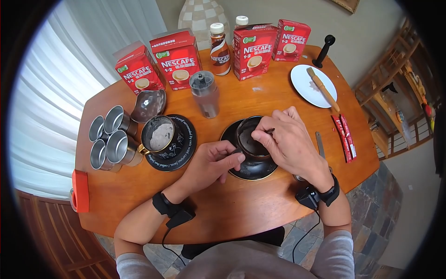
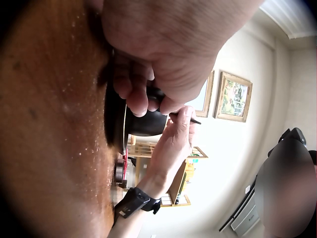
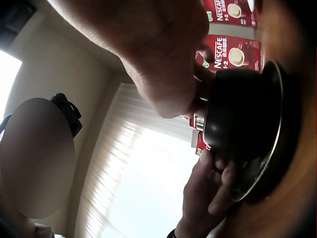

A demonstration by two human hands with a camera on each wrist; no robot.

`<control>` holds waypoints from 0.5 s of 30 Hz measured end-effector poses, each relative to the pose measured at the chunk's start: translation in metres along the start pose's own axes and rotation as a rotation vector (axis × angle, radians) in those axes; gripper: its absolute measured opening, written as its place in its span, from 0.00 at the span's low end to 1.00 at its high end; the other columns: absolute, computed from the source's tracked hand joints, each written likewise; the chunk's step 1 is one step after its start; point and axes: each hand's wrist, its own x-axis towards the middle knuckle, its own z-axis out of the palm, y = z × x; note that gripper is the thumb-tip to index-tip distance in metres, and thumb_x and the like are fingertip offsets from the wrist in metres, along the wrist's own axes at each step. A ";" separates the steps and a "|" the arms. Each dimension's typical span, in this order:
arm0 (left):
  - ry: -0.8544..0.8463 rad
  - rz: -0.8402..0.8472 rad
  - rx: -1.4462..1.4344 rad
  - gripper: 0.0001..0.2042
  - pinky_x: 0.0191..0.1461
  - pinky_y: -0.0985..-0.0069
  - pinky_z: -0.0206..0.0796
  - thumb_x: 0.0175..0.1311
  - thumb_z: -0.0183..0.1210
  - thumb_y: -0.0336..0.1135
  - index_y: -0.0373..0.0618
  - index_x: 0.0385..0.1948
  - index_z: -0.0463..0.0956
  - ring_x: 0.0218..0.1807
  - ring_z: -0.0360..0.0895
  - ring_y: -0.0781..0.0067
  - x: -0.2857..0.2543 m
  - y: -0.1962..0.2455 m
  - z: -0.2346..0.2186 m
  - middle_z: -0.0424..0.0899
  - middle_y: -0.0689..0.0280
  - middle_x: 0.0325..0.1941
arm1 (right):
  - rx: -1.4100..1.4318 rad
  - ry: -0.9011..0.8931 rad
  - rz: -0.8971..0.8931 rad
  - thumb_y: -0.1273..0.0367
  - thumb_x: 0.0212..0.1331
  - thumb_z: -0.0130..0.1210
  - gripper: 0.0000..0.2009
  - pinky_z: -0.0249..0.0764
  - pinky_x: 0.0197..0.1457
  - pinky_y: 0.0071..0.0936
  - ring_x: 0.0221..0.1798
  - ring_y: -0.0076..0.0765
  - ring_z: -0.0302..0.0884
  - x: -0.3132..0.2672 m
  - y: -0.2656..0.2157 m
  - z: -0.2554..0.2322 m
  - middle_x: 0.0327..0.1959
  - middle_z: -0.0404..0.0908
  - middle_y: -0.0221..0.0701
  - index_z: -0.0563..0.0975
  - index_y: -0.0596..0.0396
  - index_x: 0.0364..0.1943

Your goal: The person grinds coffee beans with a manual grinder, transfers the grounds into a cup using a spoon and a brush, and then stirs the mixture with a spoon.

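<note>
A black cup (image 1: 253, 145) with a gold rim stands on a black saucer (image 1: 254, 173) in front of the person. The left hand (image 1: 214, 160) pinches the cup's handle on its left side; in the left wrist view the fingers (image 2: 138, 101) curl close against the dark cup (image 2: 146, 124). Over the cup's opening, the right hand (image 1: 290, 142) pinches a thin dark stick-like handle (image 2: 197, 121), whose end pokes out past the fingers. Its lower part is hidden by the hand and the cup. In the right wrist view the cup (image 3: 237, 114) hides the right fingertips.
Left stands a gold-handled cup (image 1: 160, 135) of pale powder on a saucer, by several metal cups (image 1: 116, 122) and a glass bowl (image 1: 147, 106). Behind are a grinder (image 1: 205, 95), red boxes (image 1: 176, 60) and bottles (image 1: 219, 51). Right lie a brush (image 1: 323, 88) on a plate (image 1: 301, 74) and red sachets (image 1: 344, 137).
</note>
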 end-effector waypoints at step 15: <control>0.006 -0.005 -0.001 0.09 0.23 0.85 0.62 0.75 0.63 0.34 0.40 0.35 0.81 0.19 0.74 0.84 0.000 0.001 0.000 0.87 0.68 0.30 | 0.006 -0.056 -0.005 0.66 0.68 0.62 0.06 0.61 0.49 0.38 0.37 0.41 0.74 -0.002 0.002 -0.002 0.30 0.81 0.31 0.82 0.54 0.36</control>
